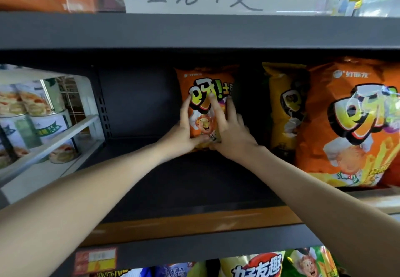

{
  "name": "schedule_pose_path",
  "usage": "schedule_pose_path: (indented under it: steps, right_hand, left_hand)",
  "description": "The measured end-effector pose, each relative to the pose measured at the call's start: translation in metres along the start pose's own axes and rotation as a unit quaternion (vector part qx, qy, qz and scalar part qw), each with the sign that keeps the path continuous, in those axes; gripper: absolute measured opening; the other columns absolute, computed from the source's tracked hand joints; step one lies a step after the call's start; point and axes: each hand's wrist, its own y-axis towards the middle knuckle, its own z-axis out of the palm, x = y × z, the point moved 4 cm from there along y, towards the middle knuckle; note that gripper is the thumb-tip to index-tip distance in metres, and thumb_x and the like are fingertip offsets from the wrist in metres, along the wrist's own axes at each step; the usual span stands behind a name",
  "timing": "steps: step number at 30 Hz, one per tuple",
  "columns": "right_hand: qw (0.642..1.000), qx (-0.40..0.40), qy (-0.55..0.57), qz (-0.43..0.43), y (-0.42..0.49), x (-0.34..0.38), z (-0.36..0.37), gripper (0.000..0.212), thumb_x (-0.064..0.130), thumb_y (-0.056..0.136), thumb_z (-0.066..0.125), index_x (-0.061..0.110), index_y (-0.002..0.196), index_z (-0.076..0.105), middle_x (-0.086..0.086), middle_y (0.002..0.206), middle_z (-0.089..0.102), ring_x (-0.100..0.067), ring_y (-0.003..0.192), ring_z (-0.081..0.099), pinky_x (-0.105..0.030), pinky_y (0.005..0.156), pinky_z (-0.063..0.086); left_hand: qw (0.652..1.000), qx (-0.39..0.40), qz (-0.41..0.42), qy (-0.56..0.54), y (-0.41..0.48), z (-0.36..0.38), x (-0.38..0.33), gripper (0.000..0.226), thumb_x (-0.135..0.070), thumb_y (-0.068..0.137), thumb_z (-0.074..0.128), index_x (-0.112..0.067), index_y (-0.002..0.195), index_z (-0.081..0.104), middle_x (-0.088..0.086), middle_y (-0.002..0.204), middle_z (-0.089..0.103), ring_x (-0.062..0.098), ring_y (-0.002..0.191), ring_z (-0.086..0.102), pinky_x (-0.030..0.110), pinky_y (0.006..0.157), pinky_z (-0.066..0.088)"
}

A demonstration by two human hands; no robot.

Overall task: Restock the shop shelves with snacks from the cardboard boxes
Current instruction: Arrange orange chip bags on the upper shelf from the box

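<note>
We are holding the small orange crisp bag (203,86) upright, deep on the dark shelf (173,185). Our left hand (184,131) is gripping its left edge, thumb across its lower front, while our right hand (231,133) is pressing spread, straight fingers against its front. Just right of our grip a yellow bag (283,107) is standing, then a larger orange bag (350,125); tins (43,112) are sitting well left.
</note>
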Motion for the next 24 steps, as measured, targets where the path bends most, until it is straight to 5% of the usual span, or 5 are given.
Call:
schedule_pose_path:
  steps: [4,10,18,21,24]
  right_hand:
    - [0.993,-0.076,-0.061,0.062,-0.004,-0.014,-0.01,0.125,0.026,0.081,0.076,0.042,0.141,-0.033,-0.015,0.158,-0.018,-0.037,0.137,0.028,-0.049,0.101,0.042]
    - [0.993,-0.046,-0.076,0.079,0.0,-0.024,-0.003,0.116,0.01,0.088,0.067,0.042,0.143,-0.03,-0.018,0.158,-0.016,-0.037,0.136,0.031,-0.042,0.099,0.044]
    - [0.995,-0.004,-0.057,0.081,0.005,-0.021,-0.001,0.108,0.015,0.09,0.063,0.04,0.146,-0.026,-0.015,0.158,-0.016,-0.033,0.14,0.018,-0.047,0.104,0.038]
    - [0.992,0.019,-0.07,0.108,-0.001,-0.017,-0.006,0.109,0.021,0.09,0.064,0.039,0.145,-0.028,-0.013,0.158,-0.019,-0.034,0.14,0.017,-0.049,0.104,0.036]
    - [0.996,0.018,-0.019,0.09,-0.024,0.001,-0.023,0.103,0.021,0.089,0.064,0.033,0.15,-0.018,-0.012,0.16,-0.011,-0.036,0.141,0.015,-0.05,0.106,0.033]
  left_hand:
    - [0.997,-0.008,0.067,0.022,0.005,0.011,-0.003,0.113,-0.024,0.081,0.076,-0.053,0.142,-0.015,0.003,0.158,0.008,0.013,0.143,0.026,0.041,0.114,0.035]
    - [0.999,-0.004,0.019,0.048,0.015,0.035,-0.006,0.108,-0.017,0.09,0.067,-0.052,0.136,-0.024,0.007,0.159,0.003,0.016,0.14,0.031,0.025,0.106,0.035]
    - [0.986,0.01,-0.108,0.125,0.01,0.014,-0.003,0.106,-0.025,0.092,0.064,-0.044,0.143,-0.026,0.007,0.143,0.049,0.021,0.114,0.061,0.029,0.094,0.048]
    - [0.978,-0.001,-0.161,0.129,0.007,0.02,-0.011,0.109,-0.038,0.09,0.065,-0.041,0.142,-0.032,0.009,0.145,0.046,0.025,0.112,0.061,0.034,0.093,0.049]
    - [0.956,0.001,-0.259,0.138,-0.008,0.016,-0.031,0.107,-0.053,0.088,0.059,-0.04,0.141,-0.033,0.016,0.159,0.015,0.033,0.131,0.045,0.041,0.102,0.043]
